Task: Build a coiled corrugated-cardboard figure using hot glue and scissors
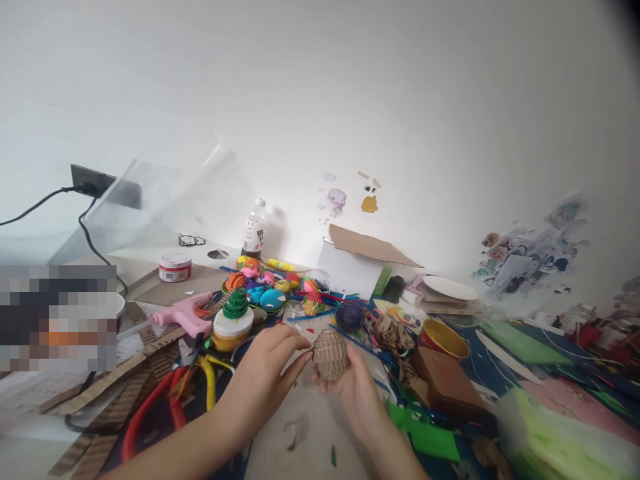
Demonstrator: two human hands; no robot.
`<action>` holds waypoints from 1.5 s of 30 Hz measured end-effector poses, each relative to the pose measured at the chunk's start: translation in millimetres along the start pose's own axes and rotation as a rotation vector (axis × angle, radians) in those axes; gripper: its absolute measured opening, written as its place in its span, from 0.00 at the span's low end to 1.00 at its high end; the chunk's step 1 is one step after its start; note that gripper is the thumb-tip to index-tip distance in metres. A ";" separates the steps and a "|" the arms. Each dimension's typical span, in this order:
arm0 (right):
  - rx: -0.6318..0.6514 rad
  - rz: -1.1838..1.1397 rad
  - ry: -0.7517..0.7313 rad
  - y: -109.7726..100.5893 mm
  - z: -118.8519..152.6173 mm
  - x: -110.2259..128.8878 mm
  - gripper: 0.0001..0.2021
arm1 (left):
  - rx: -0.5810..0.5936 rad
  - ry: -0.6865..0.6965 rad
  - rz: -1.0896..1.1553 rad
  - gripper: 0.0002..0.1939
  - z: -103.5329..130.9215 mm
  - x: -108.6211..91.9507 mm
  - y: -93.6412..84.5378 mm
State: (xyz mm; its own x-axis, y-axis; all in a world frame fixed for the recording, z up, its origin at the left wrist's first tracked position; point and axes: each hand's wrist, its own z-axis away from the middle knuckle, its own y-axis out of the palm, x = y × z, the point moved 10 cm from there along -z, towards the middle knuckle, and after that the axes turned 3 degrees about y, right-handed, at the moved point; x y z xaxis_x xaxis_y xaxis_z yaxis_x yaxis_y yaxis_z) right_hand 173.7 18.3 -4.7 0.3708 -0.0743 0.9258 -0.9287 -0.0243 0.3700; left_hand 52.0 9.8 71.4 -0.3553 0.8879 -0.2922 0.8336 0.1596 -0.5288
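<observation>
A rounded brown piece built from layered corrugated cardboard strips [330,355] is held up over the middle of the table. My right hand [357,383] grips it from below and from the right side, fingers wrapped round its base. At its left edge, my left hand [273,367] has thumb and fingertips pinched together, touching or very close to its surface. Whatever sits between those left fingertips is too small to make out. Just beyond the piece lies a dark blue coiled disc [350,317].
A pink glue gun [187,315], red-handled pliers [150,407] and cardboard strips [115,393] lie left. Colourful paper balls [260,290] and a bottle [255,230] stand behind. A brown box [445,380], yellow-lined bowl [444,339] and crumpled paper [393,333] crowd the right.
</observation>
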 end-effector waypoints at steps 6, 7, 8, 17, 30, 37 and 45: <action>0.012 -0.011 0.034 2.9 1.4 -2.2 0.20 | 0.166 -0.170 0.103 0.08 2.9 9.8 17.0; 0.012 -0.004 0.039 3.3 1.5 -2.4 0.21 | 0.191 -0.183 0.124 0.10 3.0 9.1 19.6; 0.014 0.000 0.041 3.8 1.6 -2.6 0.21 | 0.209 -0.182 0.145 0.11 2.6 7.3 21.5; -0.043 -0.036 0.051 -3.5 -0.6 -6.6 0.20 | 0.128 -0.279 0.147 0.13 0.8 23.2 13.0; -0.101 0.269 -0.142 -8.5 -0.8 10.0 0.15 | 0.005 -0.017 0.043 0.04 -2.1 -4.5 -5.2; -0.116 0.514 -0.285 -9.1 1.0 19.2 0.14 | 0.136 0.043 -0.163 0.12 0.0 -11.3 12.0; -0.166 0.594 -0.311 -12.8 2.9 15.5 0.15 | 0.176 0.001 -0.163 0.13 1.5 -1.4 20.7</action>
State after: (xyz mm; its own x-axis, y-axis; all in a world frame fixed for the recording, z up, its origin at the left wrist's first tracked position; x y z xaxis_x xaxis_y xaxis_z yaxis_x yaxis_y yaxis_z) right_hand 191.3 14.6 4.7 -0.2427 -0.3112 0.9188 -0.9517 0.2601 -0.1633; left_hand 69.2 11.2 59.7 -0.4786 0.8569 -0.1914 0.6790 0.2230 -0.6995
